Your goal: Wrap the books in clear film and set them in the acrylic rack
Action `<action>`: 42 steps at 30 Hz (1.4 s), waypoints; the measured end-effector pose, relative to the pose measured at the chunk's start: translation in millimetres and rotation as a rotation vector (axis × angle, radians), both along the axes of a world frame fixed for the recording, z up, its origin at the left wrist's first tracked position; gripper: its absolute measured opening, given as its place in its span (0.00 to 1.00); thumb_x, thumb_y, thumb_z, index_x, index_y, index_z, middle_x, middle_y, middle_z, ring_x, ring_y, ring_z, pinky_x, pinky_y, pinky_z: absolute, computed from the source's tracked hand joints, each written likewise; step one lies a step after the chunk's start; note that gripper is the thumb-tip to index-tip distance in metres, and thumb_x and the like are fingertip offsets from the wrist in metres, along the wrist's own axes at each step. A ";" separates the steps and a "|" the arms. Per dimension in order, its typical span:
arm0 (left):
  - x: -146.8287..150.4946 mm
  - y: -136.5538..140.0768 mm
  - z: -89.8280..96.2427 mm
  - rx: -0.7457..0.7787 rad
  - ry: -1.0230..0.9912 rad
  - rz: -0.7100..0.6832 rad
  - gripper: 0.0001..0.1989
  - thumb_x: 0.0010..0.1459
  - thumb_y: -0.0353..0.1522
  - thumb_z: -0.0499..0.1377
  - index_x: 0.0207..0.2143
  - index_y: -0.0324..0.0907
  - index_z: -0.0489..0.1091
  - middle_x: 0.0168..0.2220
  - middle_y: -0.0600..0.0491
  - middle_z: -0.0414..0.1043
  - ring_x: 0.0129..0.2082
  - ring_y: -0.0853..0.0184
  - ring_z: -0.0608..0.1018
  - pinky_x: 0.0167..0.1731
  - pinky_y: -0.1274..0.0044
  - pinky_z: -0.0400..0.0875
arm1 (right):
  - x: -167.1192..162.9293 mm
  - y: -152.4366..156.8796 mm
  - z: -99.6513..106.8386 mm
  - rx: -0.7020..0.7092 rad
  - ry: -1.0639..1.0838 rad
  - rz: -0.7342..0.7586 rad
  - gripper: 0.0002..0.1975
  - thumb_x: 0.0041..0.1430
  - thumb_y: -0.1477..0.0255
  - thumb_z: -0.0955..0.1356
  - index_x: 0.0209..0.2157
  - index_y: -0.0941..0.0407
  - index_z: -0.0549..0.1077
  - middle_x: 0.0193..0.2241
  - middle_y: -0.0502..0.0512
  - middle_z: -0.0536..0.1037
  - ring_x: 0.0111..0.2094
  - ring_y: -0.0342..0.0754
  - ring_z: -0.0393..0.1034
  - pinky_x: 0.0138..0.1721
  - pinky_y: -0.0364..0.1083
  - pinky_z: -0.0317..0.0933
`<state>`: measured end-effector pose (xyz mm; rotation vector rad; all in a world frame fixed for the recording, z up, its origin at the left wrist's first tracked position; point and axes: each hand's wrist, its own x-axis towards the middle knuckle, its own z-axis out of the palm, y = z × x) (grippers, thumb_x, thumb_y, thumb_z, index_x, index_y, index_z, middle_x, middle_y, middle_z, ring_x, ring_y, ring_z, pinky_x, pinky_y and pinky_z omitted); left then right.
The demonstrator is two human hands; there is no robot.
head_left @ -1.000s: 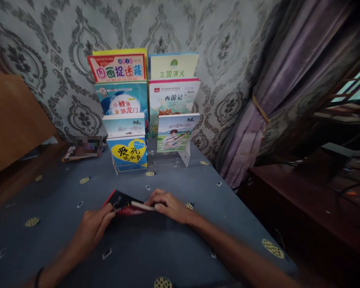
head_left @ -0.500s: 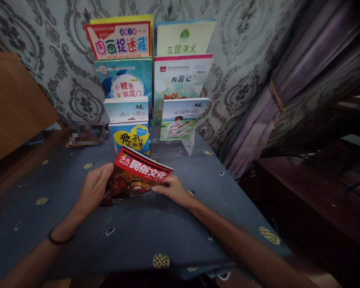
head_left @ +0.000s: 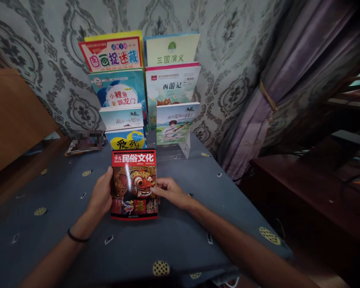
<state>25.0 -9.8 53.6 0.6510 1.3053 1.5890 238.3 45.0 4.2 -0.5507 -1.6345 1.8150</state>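
Note:
A red-topped book (head_left: 134, 186) with a carved mask on its cover faces me upright. Along its left edge my left hand (head_left: 101, 191) is closed on it, the fingers hidden behind. My right hand (head_left: 171, 193) pinches the right edge, thumb on the front cover. Just behind it stands a clear display rack (head_left: 184, 146) with books in tiers. The blue book with a yellow heart (head_left: 126, 138), at the rack's lower left, is partly covered by the held book. To its right leans a book with a guitar player (head_left: 175, 126).
Higher in the rack are a teal book (head_left: 117, 86), a white book (head_left: 172, 82), a pale green book (head_left: 172, 50) and a red-bordered book (head_left: 111, 54). A small stack of items (head_left: 84, 144) lies left on the blue tablecloth (head_left: 198, 240). A purple curtain (head_left: 255, 104) hangs right.
The book has turned from a tilted, foreshortened pose to nearly upright, showing its whole cover. Both hands keep hold of it. My view has shifted slightly, moving the rack lower and left.

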 end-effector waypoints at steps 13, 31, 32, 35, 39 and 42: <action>-3.1 0.6 -15.2 0.137 0.320 -0.286 0.35 0.54 0.52 0.64 0.57 0.41 0.69 0.55 0.44 0.76 0.54 0.52 0.77 0.52 0.65 0.75 | 9.5 17.0 -5.1 0.052 -0.057 -0.075 0.28 0.51 0.45 0.72 0.33 0.58 0.74 0.24 0.45 0.71 0.21 0.37 0.61 0.21 0.38 0.60; 52.2 86.0 90.7 0.612 1.505 -0.236 0.09 0.65 0.34 0.52 0.39 0.41 0.69 0.36 0.48 0.75 0.40 0.57 0.78 0.44 0.66 0.72 | 95.7 95.5 97.6 0.580 0.019 -0.451 0.25 0.55 0.52 0.72 0.49 0.54 0.74 0.44 0.57 0.81 0.43 0.53 0.75 0.44 0.51 0.70; 55.6 92.9 97.1 0.636 1.531 -0.210 0.08 0.65 0.33 0.51 0.40 0.40 0.69 0.37 0.47 0.75 0.40 0.57 0.78 0.44 0.66 0.72 | 98.6 101.5 104.8 0.619 0.029 -0.471 0.26 0.55 0.52 0.72 0.49 0.54 0.74 0.45 0.57 0.81 0.44 0.54 0.75 0.46 0.52 0.69; 62.7 109.2 113.9 0.695 1.584 -0.161 0.08 0.65 0.30 0.52 0.43 0.39 0.69 0.42 0.45 0.76 0.43 0.57 0.78 0.45 0.67 0.73 | 103.3 119.1 120.2 0.734 0.050 -0.524 0.26 0.55 0.51 0.72 0.49 0.53 0.74 0.47 0.57 0.80 0.47 0.55 0.75 0.51 0.54 0.68; 67.8 119.9 124.6 0.661 1.640 -0.098 0.07 0.63 0.27 0.54 0.43 0.39 0.69 0.43 0.45 0.77 0.45 0.56 0.79 0.46 0.67 0.74 | 102.6 137.0 126.2 0.816 0.069 -0.560 0.24 0.57 0.51 0.71 0.47 0.53 0.75 0.46 0.58 0.80 0.48 0.56 0.75 0.52 0.55 0.68; 69.7 124.6 122.7 0.644 1.654 -0.059 0.08 0.63 0.26 0.54 0.44 0.38 0.69 0.43 0.45 0.77 0.46 0.56 0.79 0.47 0.66 0.74 | 101.4 145.8 124.2 0.851 0.054 -0.582 0.23 0.58 0.50 0.70 0.47 0.52 0.74 0.46 0.57 0.80 0.48 0.56 0.74 0.54 0.55 0.67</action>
